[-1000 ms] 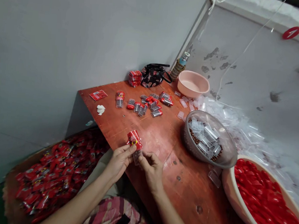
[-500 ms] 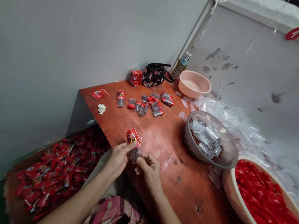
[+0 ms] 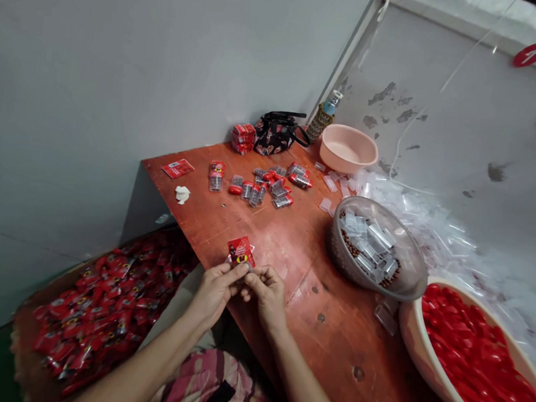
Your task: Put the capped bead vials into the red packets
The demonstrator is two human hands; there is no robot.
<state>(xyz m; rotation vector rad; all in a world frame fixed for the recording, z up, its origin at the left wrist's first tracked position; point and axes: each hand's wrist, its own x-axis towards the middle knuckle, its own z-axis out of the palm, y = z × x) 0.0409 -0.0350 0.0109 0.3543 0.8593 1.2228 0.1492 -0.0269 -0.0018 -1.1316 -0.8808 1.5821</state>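
Between my two hands, over the table's near edge, is a small pack with a red printed label (image 3: 241, 249). My left hand (image 3: 217, 288) grips it from the left, the thumb lying across its lower part. My right hand (image 3: 265, 291) pinches its lower right end with thumb and bent fingers. The label end points away from me; my fingers hide most of the lower part. Farther up the table lie several clear containers with red caps and small dark balls (image 3: 254, 193). A similar labelled pack (image 3: 216, 176) lies left of them.
A grey bowl (image 3: 412, 270) holds clear cases and brown balls. Beside it stands a tub (image 3: 408, 323) of red caps. Clear plastic pieces (image 3: 417, 214) are heaped along the wall. A pink basin (image 3: 348, 147), a black bag (image 3: 276, 136) and a bottle (image 3: 333, 101) stand behind. Red packs (image 3: 103, 312) fill a box at lower left.
The pack has tipped, so its label faces me more and its clear lower part is now mostly hidden by my fingers. My hands have drawn closer together.
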